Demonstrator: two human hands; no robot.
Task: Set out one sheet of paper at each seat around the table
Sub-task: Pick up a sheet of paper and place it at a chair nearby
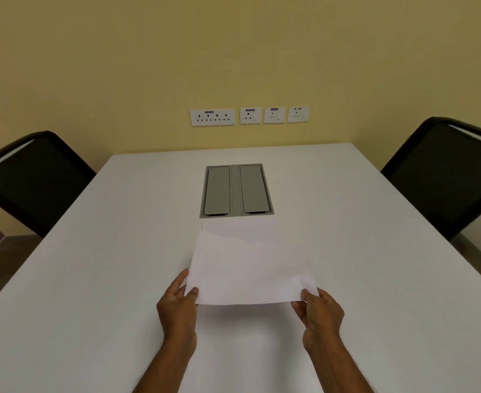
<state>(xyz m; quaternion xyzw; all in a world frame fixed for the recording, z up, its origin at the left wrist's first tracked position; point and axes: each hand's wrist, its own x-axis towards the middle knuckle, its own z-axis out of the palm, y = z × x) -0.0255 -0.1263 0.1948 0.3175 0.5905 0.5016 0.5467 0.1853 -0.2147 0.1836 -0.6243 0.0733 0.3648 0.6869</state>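
Note:
A white sheet of paper [247,272] is lifted off the white table [91,279], tilted, with its near edge raised. My left hand [178,304] pinches its near left corner and my right hand [318,313] pinches its near right corner. Under and behind it lies more white paper [239,229] flat on the table, just in front of the grey cable hatch; how many sheets lie there I cannot tell. A black chair [32,180] stands at the left side and another black chair [449,177] at the right side.
A grey two-flap cable hatch [236,190] is set into the table's middle. The far table edge meets a yellow wall with a row of white power sockets [249,116]. Floor shows at both sides beyond the chairs.

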